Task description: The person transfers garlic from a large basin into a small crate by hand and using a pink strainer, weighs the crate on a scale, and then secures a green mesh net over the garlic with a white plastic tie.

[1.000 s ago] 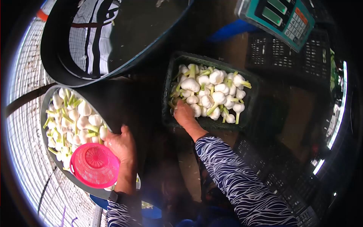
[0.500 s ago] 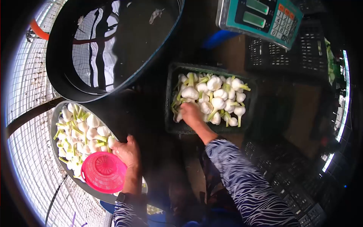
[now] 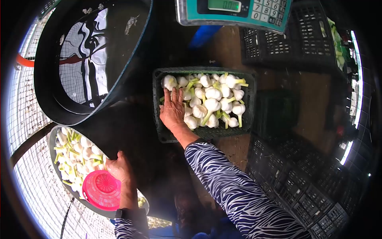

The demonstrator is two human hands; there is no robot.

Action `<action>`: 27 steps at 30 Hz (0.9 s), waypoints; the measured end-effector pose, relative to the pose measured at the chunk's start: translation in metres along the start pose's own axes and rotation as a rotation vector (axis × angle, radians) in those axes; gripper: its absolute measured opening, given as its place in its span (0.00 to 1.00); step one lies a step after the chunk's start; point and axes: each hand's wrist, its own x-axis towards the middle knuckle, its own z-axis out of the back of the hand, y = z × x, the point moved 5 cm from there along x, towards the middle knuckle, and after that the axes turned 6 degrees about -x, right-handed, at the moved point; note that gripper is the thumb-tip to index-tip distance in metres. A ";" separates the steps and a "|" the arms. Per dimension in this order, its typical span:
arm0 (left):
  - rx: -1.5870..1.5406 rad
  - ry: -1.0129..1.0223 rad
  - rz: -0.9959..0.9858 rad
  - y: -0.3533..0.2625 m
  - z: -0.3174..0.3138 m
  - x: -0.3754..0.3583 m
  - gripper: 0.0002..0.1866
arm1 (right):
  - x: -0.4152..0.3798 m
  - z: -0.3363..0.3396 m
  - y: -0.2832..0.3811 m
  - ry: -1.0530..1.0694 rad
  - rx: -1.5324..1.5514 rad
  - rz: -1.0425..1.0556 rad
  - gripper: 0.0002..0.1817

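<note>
My right hand (image 3: 173, 109) lies palm down with its fingers spread over garlic bulbs (image 3: 212, 104) in a dark plastic crate (image 3: 248, 107). The bulbs are white with short green stems and cover much of the crate. Down on the left, my left hand (image 3: 119, 169) is at the right rim of a grey tub (image 3: 53, 149), thumb stretched out and fingers reaching in toward more garlic bulbs (image 3: 79, 153). Beside that hand, a pink mesh basket (image 3: 102, 190) sits on the garlic in the tub.
A large dark basin of water (image 3: 123, 44) stands at the upper left. A teal digital scale (image 3: 234, 16) is at the top. Black slatted crates (image 3: 290, 40) stand at the upper right, with stacked crates (image 3: 294, 183) at the lower right.
My right hand has gone from curled fingers at the garlic to lying flat with fingers spread, near the crate's left side. The whole view has shifted, so scale and crate appear further left.
</note>
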 end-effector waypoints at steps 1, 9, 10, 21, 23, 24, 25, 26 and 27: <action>0.036 -0.016 0.020 0.001 0.001 0.000 0.31 | -0.002 0.003 -0.002 -0.061 0.061 0.046 0.38; 0.075 -0.061 0.008 -0.009 0.005 -0.004 0.28 | -0.057 0.051 -0.139 0.364 -0.413 0.469 0.38; 0.068 -0.036 0.048 -0.013 0.007 -0.007 0.27 | -0.063 0.058 -0.147 0.319 -0.357 0.374 0.37; 0.054 -0.049 0.055 -0.013 0.009 -0.007 0.22 | -0.018 0.113 -0.239 -0.242 -0.144 -0.312 0.35; 0.021 -0.048 0.023 -0.008 0.006 -0.005 0.20 | 0.022 0.101 -0.236 -0.246 -0.168 -0.318 0.35; 0.023 -0.054 0.029 -0.009 0.006 -0.005 0.20 | 0.038 0.085 -0.227 -0.166 -0.104 -0.409 0.35; 0.061 -0.061 0.058 -0.010 0.007 -0.005 0.20 | 0.046 0.070 -0.215 -0.089 -0.039 -0.498 0.34; 0.097 -0.066 0.087 -0.011 0.008 -0.006 0.20 | 0.046 0.072 -0.189 -0.154 -0.033 -0.461 0.33; 0.091 -0.071 0.089 -0.013 0.008 -0.008 0.20 | 0.041 0.077 -0.167 -0.221 -0.026 -0.423 0.31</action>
